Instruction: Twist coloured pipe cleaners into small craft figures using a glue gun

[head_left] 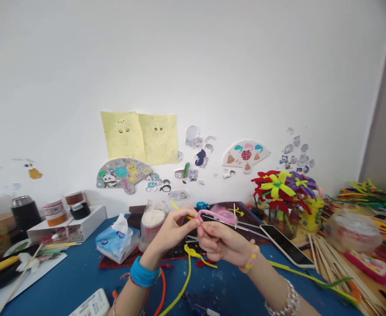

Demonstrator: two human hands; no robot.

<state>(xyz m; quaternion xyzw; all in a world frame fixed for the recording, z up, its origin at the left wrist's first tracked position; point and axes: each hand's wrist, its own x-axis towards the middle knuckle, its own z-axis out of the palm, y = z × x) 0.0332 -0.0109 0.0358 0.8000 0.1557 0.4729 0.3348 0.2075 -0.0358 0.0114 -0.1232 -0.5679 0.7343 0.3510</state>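
My left hand (176, 230), with a blue band at the wrist, is closed in a pinch in the middle of the view. A yellow pipe cleaner (174, 205) pokes out behind its fingers. My right hand (222, 243) meets it fingertip to fingertip, also pinched. From where the fingertips meet, a pink pipe cleaner (217, 215) curves off to the right in a loop, partly blurred. The exact join of pink and yellow is hidden by the fingers. Below the hands, a twisted yellow pipe cleaner piece (193, 252) trails toward me across the blue table (77, 263).
A tissue pack (115, 245) and a lidded tub (152, 221) stand left of my hands. To the right are a phone (286, 245), wooden sticks (334, 267) and a vase of pipe-cleaner flowers (280, 186). An orange pipe cleaner (161, 292) lies near my left forearm.
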